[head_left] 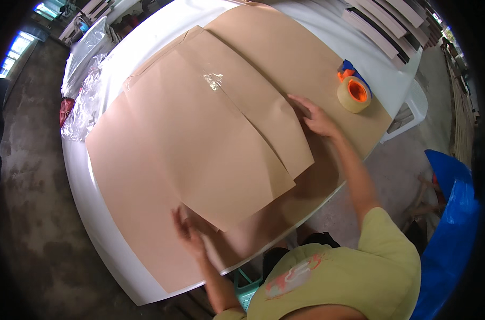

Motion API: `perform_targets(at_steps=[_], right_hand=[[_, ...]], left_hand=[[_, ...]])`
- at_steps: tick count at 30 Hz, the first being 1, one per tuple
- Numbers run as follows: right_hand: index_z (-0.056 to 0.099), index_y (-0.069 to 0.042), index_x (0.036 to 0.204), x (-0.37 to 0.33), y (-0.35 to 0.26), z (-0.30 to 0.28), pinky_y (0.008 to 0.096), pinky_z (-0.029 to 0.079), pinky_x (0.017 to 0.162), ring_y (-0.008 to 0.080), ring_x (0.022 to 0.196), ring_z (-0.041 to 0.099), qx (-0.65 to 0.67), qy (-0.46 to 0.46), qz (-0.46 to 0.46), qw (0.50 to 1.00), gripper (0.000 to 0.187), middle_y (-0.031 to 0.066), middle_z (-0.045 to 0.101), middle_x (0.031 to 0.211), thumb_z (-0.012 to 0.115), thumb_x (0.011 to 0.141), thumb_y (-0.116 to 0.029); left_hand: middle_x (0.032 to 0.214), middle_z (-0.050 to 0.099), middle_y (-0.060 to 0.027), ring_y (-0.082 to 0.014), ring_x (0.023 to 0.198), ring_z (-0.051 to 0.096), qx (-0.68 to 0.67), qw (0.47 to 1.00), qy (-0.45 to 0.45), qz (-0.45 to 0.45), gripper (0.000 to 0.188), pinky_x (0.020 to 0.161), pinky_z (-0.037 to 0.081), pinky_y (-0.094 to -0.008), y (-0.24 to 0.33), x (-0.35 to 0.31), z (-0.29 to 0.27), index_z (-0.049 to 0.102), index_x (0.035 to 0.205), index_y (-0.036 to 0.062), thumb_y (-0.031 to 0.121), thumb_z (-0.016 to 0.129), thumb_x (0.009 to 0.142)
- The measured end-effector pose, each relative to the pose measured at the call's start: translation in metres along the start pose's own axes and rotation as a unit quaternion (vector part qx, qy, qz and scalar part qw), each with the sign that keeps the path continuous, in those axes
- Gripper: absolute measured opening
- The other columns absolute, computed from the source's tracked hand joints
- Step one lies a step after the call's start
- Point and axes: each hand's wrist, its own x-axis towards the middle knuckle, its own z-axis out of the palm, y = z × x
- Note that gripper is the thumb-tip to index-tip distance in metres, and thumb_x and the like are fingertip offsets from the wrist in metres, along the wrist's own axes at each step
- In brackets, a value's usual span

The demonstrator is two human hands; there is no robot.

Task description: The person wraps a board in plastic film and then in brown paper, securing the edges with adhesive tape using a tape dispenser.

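A folded brown cardboard sheet (199, 128) lies in front of me, with a lengthwise seam between its two folded-over panels. A glossy piece of clear tape (213, 81) crosses that seam near its far end. My right hand (318, 120) is at the right edge of the folded panel, its fingers stretched toward the far side. Beside the near left corner of the fold, my left hand (190, 234) is held with its fingers apart, slightly blurred. Neither hand grips anything. I cannot tell whether the left fingertips touch the cardboard.
An orange and blue tape dispenser with a roll of tape (354, 95) rests on flat cardboard to the right. Clear plastic wrap (85, 101) lies at the far left edge of the white table (101, 213). Stacked boards (381, 29) stand at the far right; a blue sheet (450, 229) is lower right.
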Motion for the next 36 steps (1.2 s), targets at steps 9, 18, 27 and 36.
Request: perform_targets(at_steps=[9, 18, 27, 36], right_hand=[[0.000, -0.021, 0.144, 0.056, -0.021, 0.012, 0.0638, -0.005, 0.101, 0.0233, 0.139, 0.002, -0.450, -0.183, 0.077, 0.871, 0.105, 0.0039, 0.007, 0.150, 0.071, 0.068, -0.038], [-0.018, -0.019, 0.140, 0.031, -0.015, 0.029, 0.0667, -0.002, 0.099, 0.0251, 0.138, -0.006, -0.480, -0.121, 0.125, 0.860, 0.107, 0.0086, -0.003, 0.150, 0.064, 0.073, -0.024], [0.037, -0.005, 0.133, -0.125, -0.033, 0.094, 0.0612, 0.006, 0.104, 0.0389, 0.134, 0.012, -0.482, -0.141, -0.093, 0.860, 0.081, 0.0182, 0.023, 0.144, 0.064, 0.067, -0.043], [0.040, -0.007, 0.127, -0.089, -0.062, 0.020, 0.0344, 0.044, 0.085, 0.0219, 0.094, 0.058, 0.126, 0.009, 0.280, 0.952, 0.058, 0.0116, 0.058, 0.107, 0.058, 0.082, -0.038]], left_hand=[[0.142, 0.024, -0.0220, -0.0332, 0.131, 0.026, 0.180, 0.947, -0.148, 0.219, 0.113, 0.105, 0.021, -0.0439, -0.005, 0.101, 0.010, -0.003, 0.140, -0.0022, 0.033, 0.074, 0.066], [0.144, 0.026, -0.0101, -0.0225, 0.126, 0.031, 0.426, 0.895, 0.095, 0.088, 0.099, 0.093, 0.019, -0.0424, -0.015, 0.064, 0.038, -0.015, 0.138, -0.0010, 0.039, 0.055, 0.080], [0.132, 0.038, -0.0179, -0.0344, 0.128, 0.028, 0.398, 0.908, -0.041, 0.122, 0.057, 0.103, 0.023, -0.0506, -0.023, -0.050, 0.128, 0.038, 0.129, 0.0013, 0.029, 0.052, 0.081], [0.105, 0.059, -0.0168, -0.0238, 0.094, 0.059, -0.203, 0.951, 0.053, -0.227, 0.058, 0.076, 0.049, -0.0348, 0.012, -0.059, 0.028, 0.032, 0.133, 0.0041, 0.041, 0.046, 0.090]])
